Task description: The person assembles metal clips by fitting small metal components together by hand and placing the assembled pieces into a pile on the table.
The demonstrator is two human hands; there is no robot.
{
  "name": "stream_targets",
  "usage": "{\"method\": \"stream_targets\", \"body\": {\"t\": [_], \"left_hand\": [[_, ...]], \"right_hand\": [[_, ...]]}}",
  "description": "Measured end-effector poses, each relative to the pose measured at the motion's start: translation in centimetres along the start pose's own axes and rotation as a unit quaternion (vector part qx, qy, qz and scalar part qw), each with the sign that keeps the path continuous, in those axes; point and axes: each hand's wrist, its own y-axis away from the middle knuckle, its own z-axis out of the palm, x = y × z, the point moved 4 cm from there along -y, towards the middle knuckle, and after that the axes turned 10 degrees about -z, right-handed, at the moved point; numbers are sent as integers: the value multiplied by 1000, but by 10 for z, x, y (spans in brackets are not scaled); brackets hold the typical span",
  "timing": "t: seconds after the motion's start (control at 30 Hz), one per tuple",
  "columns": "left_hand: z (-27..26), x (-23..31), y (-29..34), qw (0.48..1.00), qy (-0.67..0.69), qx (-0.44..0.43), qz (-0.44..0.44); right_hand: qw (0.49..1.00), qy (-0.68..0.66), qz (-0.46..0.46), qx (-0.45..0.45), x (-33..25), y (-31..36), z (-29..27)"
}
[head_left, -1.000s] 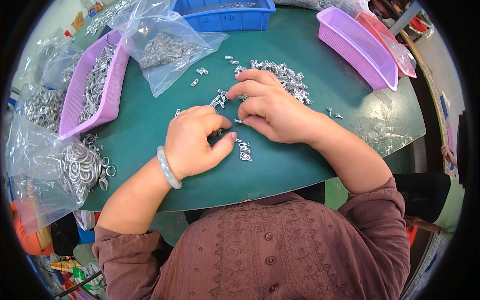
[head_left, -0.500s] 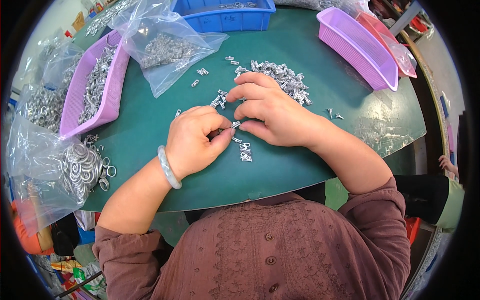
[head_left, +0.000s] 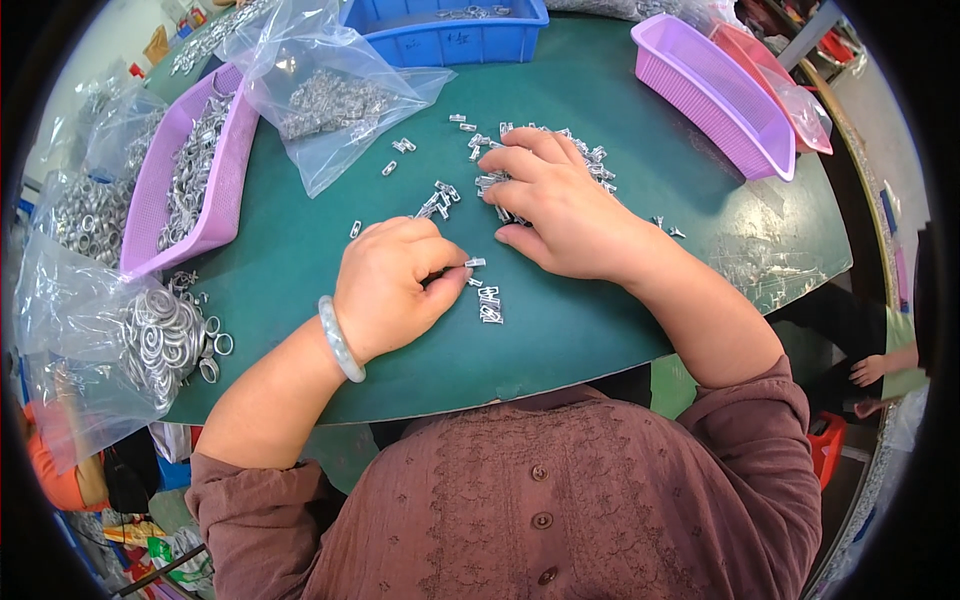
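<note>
Between the thumb and bent index finger of my left hand [head_left: 392, 285] is pinched a small silver metal link [head_left: 475, 262]. A bracelet [head_left: 341, 340] circles that wrist. My right hand [head_left: 565, 212] lies over the near left side of a pile of small silver metal links [head_left: 601, 160], its fingers spread and touching the pieces. Whether a piece is under its fingertips is hidden. Just below the left fingertips several more links [head_left: 490, 305] rest side by side on the green tabletop [head_left: 420, 385]. Another loose cluster of links [head_left: 438, 200] lies between the two hands.
At left stand a purple basket [head_left: 232, 170] of metal parts and a plastic bag [head_left: 75, 350] near heaped silver rings [head_left: 165, 335]. A clear bag [head_left: 335, 105] of small parts and a blue bin [head_left: 450, 45] are at the back. Another purple basket [head_left: 715, 100] sits back right.
My right hand has moved up and right, away from the left fingertips, onto the pile. The left hand has barely moved and keeps the small link. At far right another person's hand has shifted lower.
</note>
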Motion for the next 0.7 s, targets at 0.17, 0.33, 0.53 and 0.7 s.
{"method": "stream_targets", "body": {"t": [0.17, 0.33, 0.53, 0.7], "left_hand": [[-1, 6, -1, 997, 25, -64, 38], [-4, 7, -1, 994, 54, -72, 69], [-2, 0, -1, 999, 27, -40, -7], [-2, -2, -3, 998, 16, -23, -56]], "right_hand": [[998, -62, -32, -5, -3, 1, 1], [998, -67, 12, -6, 3, -1, -7], [999, -44, -21, -9, -2, 1, -2], [994, -92, -57, 7, -7, -1, 7]]}}
